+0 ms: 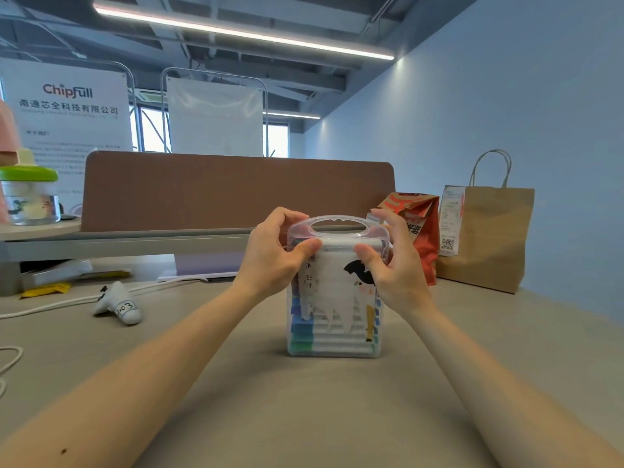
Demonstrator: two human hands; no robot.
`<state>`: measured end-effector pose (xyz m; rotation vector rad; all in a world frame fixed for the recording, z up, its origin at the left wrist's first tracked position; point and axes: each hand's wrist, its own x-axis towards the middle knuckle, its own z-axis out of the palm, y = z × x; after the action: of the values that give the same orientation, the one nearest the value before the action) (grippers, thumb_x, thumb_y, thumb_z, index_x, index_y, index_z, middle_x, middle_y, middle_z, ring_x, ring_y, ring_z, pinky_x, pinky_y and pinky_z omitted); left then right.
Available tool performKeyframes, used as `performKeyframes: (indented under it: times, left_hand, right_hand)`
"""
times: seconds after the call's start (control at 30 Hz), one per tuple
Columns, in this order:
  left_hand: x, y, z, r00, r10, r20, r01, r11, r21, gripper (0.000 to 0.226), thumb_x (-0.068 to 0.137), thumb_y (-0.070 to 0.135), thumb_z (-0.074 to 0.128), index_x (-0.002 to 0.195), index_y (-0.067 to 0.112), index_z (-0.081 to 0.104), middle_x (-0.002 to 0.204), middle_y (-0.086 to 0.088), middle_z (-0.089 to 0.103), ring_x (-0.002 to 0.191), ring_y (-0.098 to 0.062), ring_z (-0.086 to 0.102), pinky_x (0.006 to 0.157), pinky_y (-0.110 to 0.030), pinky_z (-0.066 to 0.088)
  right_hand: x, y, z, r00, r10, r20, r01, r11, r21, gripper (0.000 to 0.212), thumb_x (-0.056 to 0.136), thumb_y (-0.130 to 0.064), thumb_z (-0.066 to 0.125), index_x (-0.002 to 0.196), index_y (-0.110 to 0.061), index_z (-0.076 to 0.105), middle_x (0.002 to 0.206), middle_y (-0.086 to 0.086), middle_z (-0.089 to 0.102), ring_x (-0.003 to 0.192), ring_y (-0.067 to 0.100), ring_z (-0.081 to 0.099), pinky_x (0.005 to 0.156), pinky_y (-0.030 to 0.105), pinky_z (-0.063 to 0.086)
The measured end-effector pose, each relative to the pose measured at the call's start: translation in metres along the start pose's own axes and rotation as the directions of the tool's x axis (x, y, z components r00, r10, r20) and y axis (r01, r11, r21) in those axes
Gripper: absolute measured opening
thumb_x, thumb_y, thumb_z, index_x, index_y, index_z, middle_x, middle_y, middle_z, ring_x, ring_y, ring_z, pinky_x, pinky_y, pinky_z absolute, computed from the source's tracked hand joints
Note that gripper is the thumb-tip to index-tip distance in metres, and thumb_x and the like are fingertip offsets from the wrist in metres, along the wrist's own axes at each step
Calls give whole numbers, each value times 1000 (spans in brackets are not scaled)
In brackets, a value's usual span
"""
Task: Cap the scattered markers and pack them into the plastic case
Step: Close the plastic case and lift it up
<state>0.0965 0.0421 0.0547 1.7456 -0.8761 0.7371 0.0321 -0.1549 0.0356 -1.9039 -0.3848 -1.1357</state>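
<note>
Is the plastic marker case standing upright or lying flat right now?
Upright. The plastic case stands on its bottom edge on the table, handle on top, with the left hand and right hand gripping its upper corners.

We count one plastic case point(334, 298), two hands on it, left hand point(275, 251) and right hand point(396, 265), two paper bags point(489, 231), one bottle point(30, 197) and one white controller point(118, 304).

The table point(304, 417) bears plastic case point(334, 319), paper bags point(486, 238), white controller point(118, 304).
</note>
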Motion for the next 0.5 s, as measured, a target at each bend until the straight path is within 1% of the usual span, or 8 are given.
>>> performKeyframes:
  times: [0.07,0.1,0.17,0.23,0.3,0.4,0.47,0.5]
  left_hand:
    - [0,-1,0,1000,6,-6,-6,1000,-4,36,83,28,77,112,21,57,104,11,63,96,-13,63,79,-37,60]
    - [0,-1,0,1000,8,-9,-8,1000,-6,36,83,28,77,112,21,56,104,11,63,96,-13,63,79,-37,60]
    - [0,-1,1,1000,10,-9,-10,1000,-11,37,83,27,77,113,20,56,104,11,62,97,-13,63,80,-35,60]
    - [0,-1,2,1000,12,-13,-13,1000,-14,36,83,27,76,112,20,56,103,12,61,97,-12,62,81,-32,60]
    - [0,-2,2,1000,14,-17,-15,1000,-21,35,84,27,76,112,20,55,102,14,61,96,-10,62,80,-31,59]
    - [-3,-2,4,1000,-10,3,10,998,-57,36,84,26,75,113,21,54,104,13,61,97,-10,62,80,-30,59]
    - [-4,0,4,999,-41,25,44,994,-102,38,84,26,75,115,21,53,108,11,62,99,-10,63,80,-29,60]
    - [-5,2,4,997,-64,41,69,987,-146,40,84,26,75,116,21,52,109,9,63,99,-11,64,80,-31,60]
  right_hand:
    - [1,1,-1,1000,-17,-10,16,999,-45,43,89,-38,64,129,-31,51,108,-21,58,94,11,65,73,45,59]
    - [1,0,-1,1000,-18,-13,17,998,-58,42,87,-41,63,127,-32,52,107,-21,59,94,12,64,73,45,59]
    - [2,0,-2,1000,-16,-20,15,998,-57,40,87,-37,64,126,-29,54,105,-21,60,95,9,64,74,42,59]
    - [4,-2,-2,1000,-6,-21,5,999,-44,37,90,-26,67,126,-24,56,105,-22,59,94,6,64,74,37,59]
    - [6,-5,-2,1000,19,-13,-19,999,-26,36,91,-18,68,125,-21,57,105,-23,60,93,6,65,74,35,60]
    - [7,-6,-3,999,48,5,-48,999,-7,34,90,-16,68,122,-22,57,103,-23,61,89,7,66,73,36,60]
    - [7,-5,-5,998,61,26,-62,998,17,34,90,-17,68,122,-23,56,102,-23,60,91,3,65,73,37,60]
    - [7,-3,-5,997,62,43,-62,998,18,36,91,-17,68,124,-24,55,104,-25,59,93,-1,64,74,34,60]
